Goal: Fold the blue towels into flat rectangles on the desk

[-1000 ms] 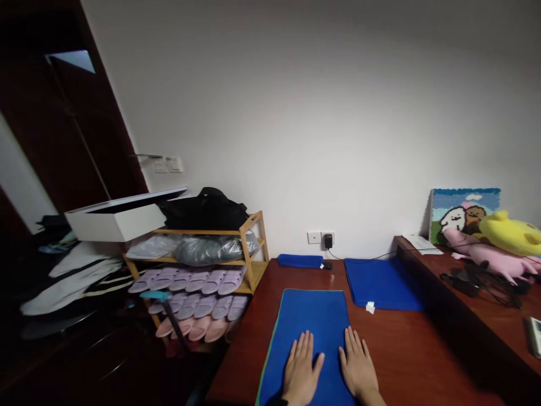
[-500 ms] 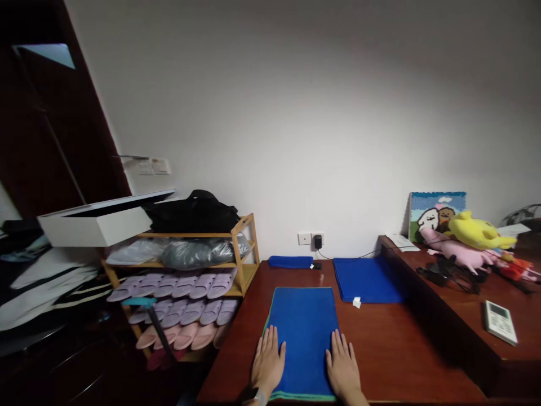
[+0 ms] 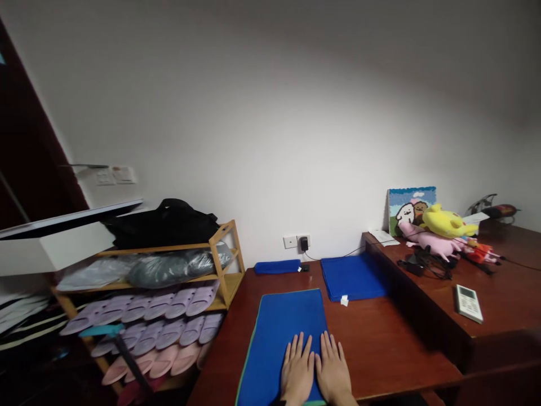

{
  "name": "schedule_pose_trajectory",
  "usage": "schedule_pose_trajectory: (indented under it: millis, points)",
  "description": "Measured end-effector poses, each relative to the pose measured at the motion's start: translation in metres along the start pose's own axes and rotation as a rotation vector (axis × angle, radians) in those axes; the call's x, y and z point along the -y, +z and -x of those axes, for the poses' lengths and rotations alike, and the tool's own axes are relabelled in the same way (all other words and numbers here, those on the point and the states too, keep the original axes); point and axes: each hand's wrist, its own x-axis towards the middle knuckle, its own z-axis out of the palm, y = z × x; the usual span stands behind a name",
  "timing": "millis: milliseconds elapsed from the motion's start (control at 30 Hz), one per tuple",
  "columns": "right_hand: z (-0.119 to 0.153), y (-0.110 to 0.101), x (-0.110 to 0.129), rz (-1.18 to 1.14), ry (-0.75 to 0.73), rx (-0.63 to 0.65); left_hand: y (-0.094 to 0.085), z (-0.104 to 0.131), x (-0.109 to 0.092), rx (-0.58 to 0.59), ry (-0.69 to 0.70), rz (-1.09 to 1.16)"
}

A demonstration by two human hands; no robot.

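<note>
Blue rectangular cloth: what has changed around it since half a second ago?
The left hand moved rightward, from the left edge of the green-edged blue rectangular cloth to beside the right hand; the head view turned right. Nothing was grasped or released. The right hand stayed at the cloth's right edge; the cloth and the white-tagged folded blue fabric stayed put.

The left hand (image 3: pixel 297 372) and the right hand (image 3: pixel 333 369) lie side by side at the near edge of the view, palms down and backs up. Their fingers (image 3: pixel 328 341) stretch toward the far side, slightly spread. The thumbs (image 3: pixel 310 361) sit close together between them; whether they touch is hard to tell.
</note>
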Motion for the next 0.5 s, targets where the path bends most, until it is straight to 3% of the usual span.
schedule_pose_trajectory:
  millis: [67, 233, 300, 367, 500]
  points:
    - [-0.002, 0.003, -0.001, -0.013, 0.009, -0.01, -0.001, 0.001, 0.021, -0.009, -0.064, -0.014]
    - [-0.001, 0.001, -0.001, 0.004, 0.01, 0.006, -0.022, 0.024, 0.109, -0.038, -0.318, -0.132]
    - [0.0, -0.001, -0.001, 0.014, 0.013, 0.02, -0.031, 0.037, 0.134, -0.014, -0.381, -0.172]
    - [0.001, -0.001, -0.001, 0.025, 0.018, 0.028, -0.038, 0.049, 0.146, 0.005, -0.393, -0.203]
    - [0.002, 0.003, -0.003, 0.051, 0.011, 0.025, -0.045, 0.059, 0.142, -0.002, -0.37, -0.259]
